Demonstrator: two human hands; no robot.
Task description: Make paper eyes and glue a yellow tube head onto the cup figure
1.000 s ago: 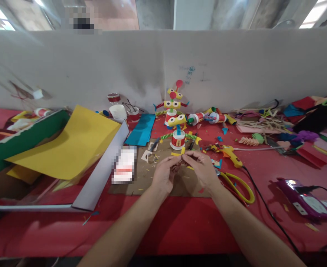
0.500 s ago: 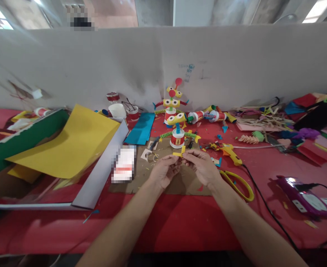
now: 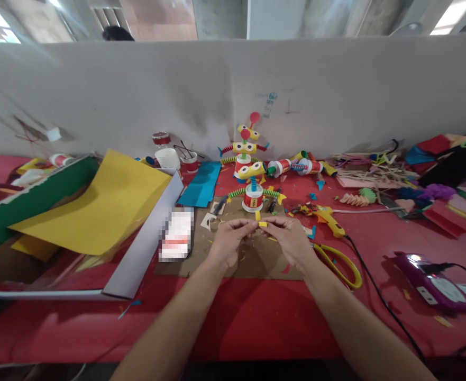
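Observation:
Between my two hands is a yellow paper strip (image 3: 263, 224), folded so that one end stands up. My left hand (image 3: 231, 241) pinches it from the left, and my right hand (image 3: 288, 237) pinches it from the right. Just beyond my fingers a paper-cup figure (image 3: 253, 200) stands upright, with a yellow head with two eyes, a blue folded neck and green folded arms. Brown cardboard (image 3: 256, 264) with small paper scraps lies under my hands.
A yellow glue gun (image 3: 331, 219) and yellow-handled scissors (image 3: 346, 264) lie to the right, near a purple corded device (image 3: 431, 280). On the left, an open box (image 3: 125, 275) carries yellow paper (image 3: 109, 206). Similar cup figures (image 3: 244, 151) and blue paper (image 3: 203, 182) are farther back.
My fingers have shifted along the yellow paper strip and come closer together. The strip has turned and its folds sit differently. The surrounding things have stayed in place.

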